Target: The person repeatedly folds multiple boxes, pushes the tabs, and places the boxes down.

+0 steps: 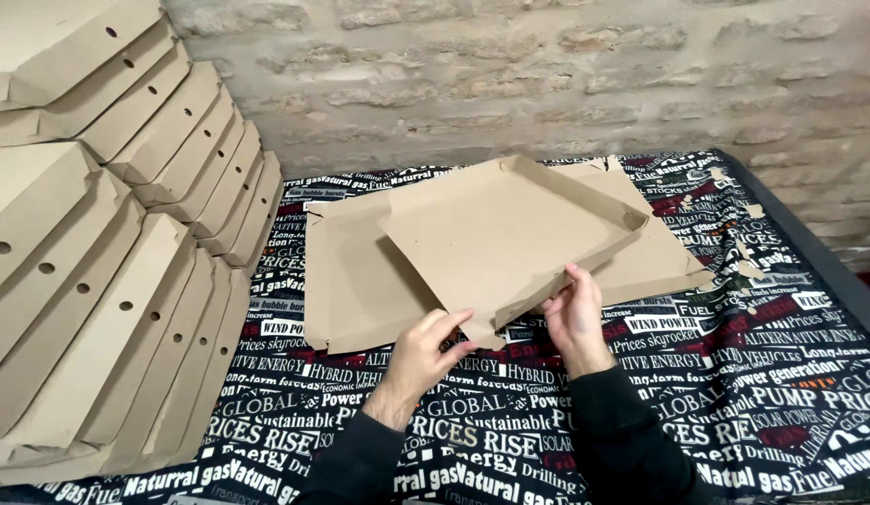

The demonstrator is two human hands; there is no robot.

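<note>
Both hands — left hand (426,348), right hand (573,313) — fingers pinching near corner of half-folded cardboard box (496,234).

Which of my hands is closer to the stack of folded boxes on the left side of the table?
Left. Your left hand grips the near edge of the cardboard sheet, on the side toward the folded box stack. Your right hand holds the same edge farther from it.

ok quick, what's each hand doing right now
Left hand: closed on the near corner of the part-folded cardboard box.
Right hand: gripping the same box's near side wall.
</note>
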